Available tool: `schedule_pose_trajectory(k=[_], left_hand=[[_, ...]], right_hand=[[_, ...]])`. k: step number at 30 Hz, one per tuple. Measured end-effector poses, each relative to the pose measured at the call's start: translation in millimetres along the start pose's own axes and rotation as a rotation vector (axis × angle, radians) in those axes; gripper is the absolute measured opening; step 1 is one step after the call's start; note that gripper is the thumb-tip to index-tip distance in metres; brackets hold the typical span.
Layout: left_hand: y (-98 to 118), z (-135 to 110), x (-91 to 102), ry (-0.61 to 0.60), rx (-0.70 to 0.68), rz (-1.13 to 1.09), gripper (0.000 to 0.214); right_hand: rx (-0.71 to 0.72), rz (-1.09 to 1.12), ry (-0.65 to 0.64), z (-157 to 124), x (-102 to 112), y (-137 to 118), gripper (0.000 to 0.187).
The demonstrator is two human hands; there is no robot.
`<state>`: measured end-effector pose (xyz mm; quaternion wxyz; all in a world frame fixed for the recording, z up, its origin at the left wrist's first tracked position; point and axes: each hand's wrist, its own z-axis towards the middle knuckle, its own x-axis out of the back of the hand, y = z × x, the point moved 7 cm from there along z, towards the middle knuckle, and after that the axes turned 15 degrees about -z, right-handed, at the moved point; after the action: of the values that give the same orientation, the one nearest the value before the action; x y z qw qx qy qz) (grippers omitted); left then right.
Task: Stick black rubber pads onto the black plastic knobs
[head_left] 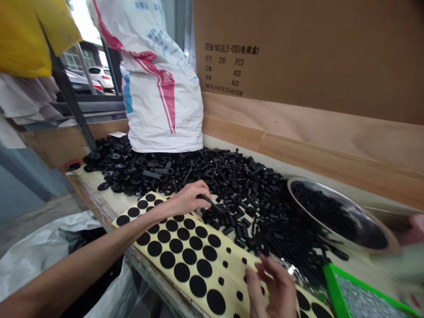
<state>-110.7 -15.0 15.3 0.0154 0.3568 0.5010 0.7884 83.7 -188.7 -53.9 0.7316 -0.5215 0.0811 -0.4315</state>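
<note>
Fingers [204,189] of the left hand [190,197] pinch a skinny black part [209,201] mid-frame; right hand [280,287], lower right, thumb kinda apart, over the dotted sheet [233,274].

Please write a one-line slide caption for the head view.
Left hand holding a black part near a dotted sheet and a heap of parts.

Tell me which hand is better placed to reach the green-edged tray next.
Right, most likely: the right hand is nearer the green-edged tray, while the left hand is farther off and holds a black part.
</note>
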Motion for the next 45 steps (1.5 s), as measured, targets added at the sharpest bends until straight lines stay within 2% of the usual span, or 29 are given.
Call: schedule_pose_trajectory(k=[2,4,5,8,10,12,14,16,17,18,20,21,23,27,29,32,36,45], left_hand=[[27.5,-9.4,-15.8,-0.117,-0.019,-0.166,0.007],[44.9,-19.9,-33.5,-0.157,0.073,-0.450,0.009],[47.9,-26.4,-42.9,-0.121,0.163,-0.633,0.013],[40.0,-56.0,-78.6,0.143,0.447,-1.143,0.031],[34.8,-76.7,-108.7,0.242,0.516,-1.367,0.038],[30.0,-91.9,-132.2,0.286,0.522,-1.458,0.031],[22.2,-101.7,-142.3,0.359,0.548,-1.432,0.028],[13.9,-106.2,-140.6,0.426,0.611,-1.351,0.031],[11.6,-105.7,-137.5,0.428,0.632,-1.322,0.033],[10.6,-103.5,-133.8,0.410,0.638,-1.304,0.033],[10.8,-96.9,-127.6,0.327,0.628,-1.294,0.030],[11.4,-93.5,-125.6,0.282,0.614,-1.297,0.029],[12.0,-88.6,-124.1,0.213,0.587,-1.297,0.028],[11.8,-85.3,-129.7,0.153,0.564,-1.290,0.030],[11.2,-85.6,-133.1,0.146,0.575,-1.290,0.031],[10.8,-85.8,-134.5,0.149,0.584,-1.293,0.030],[11.4,-85.1,-133.2,0.152,0.591,-1.276,0.027],[13.6,-83.0,-135.5,0.165,0.583,-1.285,0.027]], right_hand=[[-0.056,0.050,-0.182,1.8,-12.9,-13.8,0.054],[-0.139,0.113,-0.300,1.2,-21.5,-22.6,0.064],[-0.187,0.152,-0.319,-0.2,-23.4,-23.9,0.066],[-0.351,0.259,-0.290,-11.5,-24.9,-14.3,0.069],[-0.446,0.298,-0.277,-24.8,-26.9,-1.7,0.074],[-0.500,0.319,-0.304,-37.7,-30.5,8.6,0.080],[-0.496,0.327,-0.344,-43.7,-32.0,13.7,0.083],[-0.432,0.317,-0.328,-37.9,-25.7,14.8,0.084],[-0.406,0.288,-0.276,-31.2,-18.0,16.5,0.080],[-0.384,0.246,-0.199,-23.1,-7.6,18.9,0.072],[-0.384,0.130,-0.036,-8.4,15.7,25.4,0.042],[-0.370,0.102,0.000,-2.5,23.9,26.2,0.031],[-0.376,0.119,-0.076,3.4,26.2,26.4,0.026],[-0.533,0.235,-0.382,-9.9,5.2,19.8,0.034],[-0.575,0.252,-0.446,-17.1,-1.8,13.7,0.035],[-0.578,0.234,-0.484,-21.2,-5.9,9.5,0.035],[-0.602,0.237,-0.513,-23.7,-7.6,18.3,0.034],[-0.655,0.210,-0.481,-28.5,-6.4,31.5,0.034]])
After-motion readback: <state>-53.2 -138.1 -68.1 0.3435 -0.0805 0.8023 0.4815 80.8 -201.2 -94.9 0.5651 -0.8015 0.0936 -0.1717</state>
